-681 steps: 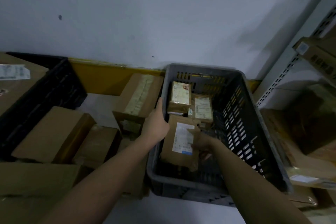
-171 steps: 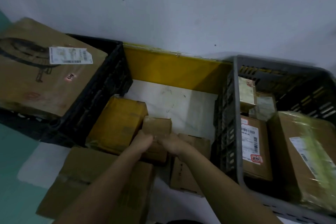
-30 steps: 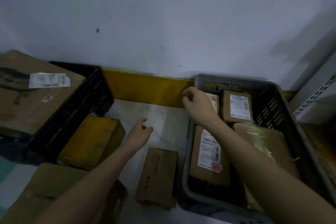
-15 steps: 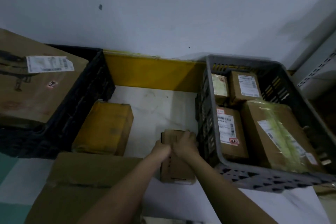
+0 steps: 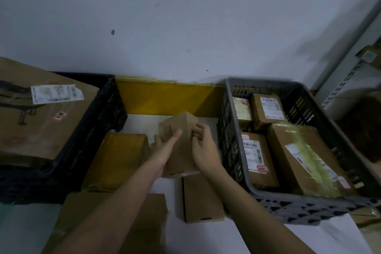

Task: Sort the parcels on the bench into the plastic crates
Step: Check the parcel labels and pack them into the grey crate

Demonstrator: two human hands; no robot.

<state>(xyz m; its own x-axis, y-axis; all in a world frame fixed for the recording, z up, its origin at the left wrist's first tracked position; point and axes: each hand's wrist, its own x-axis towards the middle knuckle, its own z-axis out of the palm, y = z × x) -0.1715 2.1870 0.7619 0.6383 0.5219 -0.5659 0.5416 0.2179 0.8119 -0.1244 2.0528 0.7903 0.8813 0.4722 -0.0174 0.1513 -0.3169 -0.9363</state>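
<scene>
I hold a small brown cardboard parcel (image 5: 179, 140) lifted above the bench, tilted up on end. My left hand (image 5: 162, 150) grips its left side, thumb across the front. My right hand (image 5: 203, 147) grips its right edge with curled fingers. Right of it stands the grey plastic crate (image 5: 231, 121) with several labelled parcels inside. A black crate (image 5: 99, 121) at the left holds a large brown box (image 5: 41, 117). Another small brown parcel (image 5: 200, 198) lies on the bench below my hands.
A yellow-taped parcel (image 5: 119, 159) lies by the black crate, and a flat cardboard box (image 5: 148, 220) lies at the front left. A yellow strip (image 5: 165, 97) runs along the wall. Metal shelving (image 5: 350, 80) stands at the right.
Both hands have lifted the small parcel off the bench and tipped it upright. A second small parcel that lay beneath it now shows.
</scene>
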